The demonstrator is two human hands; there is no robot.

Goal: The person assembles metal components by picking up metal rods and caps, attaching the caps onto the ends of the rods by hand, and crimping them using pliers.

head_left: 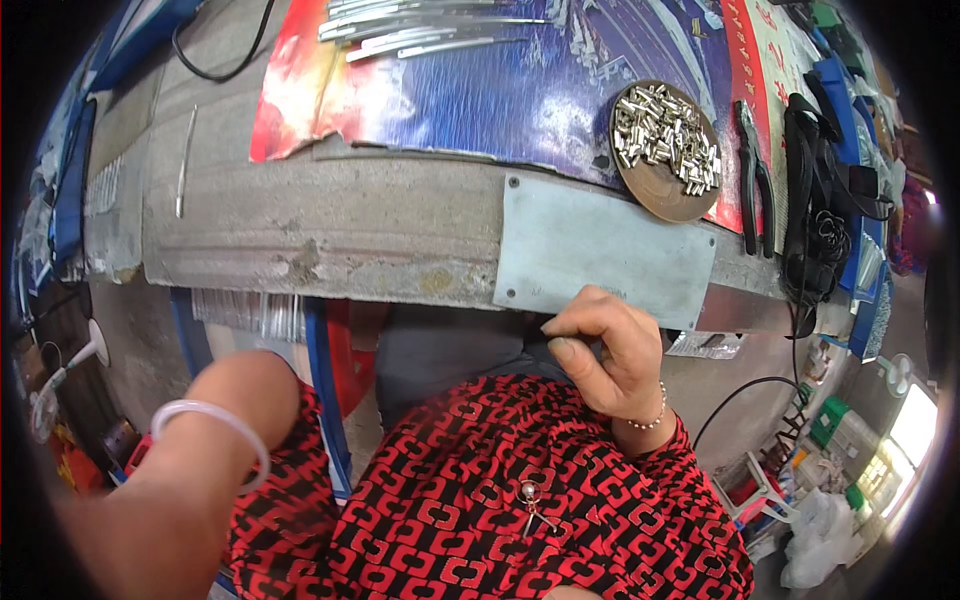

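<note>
My right hand [612,352] is over the bench's front edge, beside a pale metal plate [590,240] fixed there. Its fingers are curled in and the thumb lies close below the index finger; nothing shows between their tips. A beaded bracelet [645,422] circles that wrist. My left arm, with a pale bangle [215,415], is raised close to the camera at lower left. The left hand [150,535] is blurred and partly cut off, its fingers hidden. Beyond the plate stands a round brown dish [660,197] heaped with small silvery metal tubes [665,140].
Thin metal strips [420,25] lie on a blue-and-red sheet [450,110] at the back. Black-handled pliers [754,180] and a black strap bundle [815,220] are at the right. A single thin rod [186,160] rests on the bench [380,225] at left.
</note>
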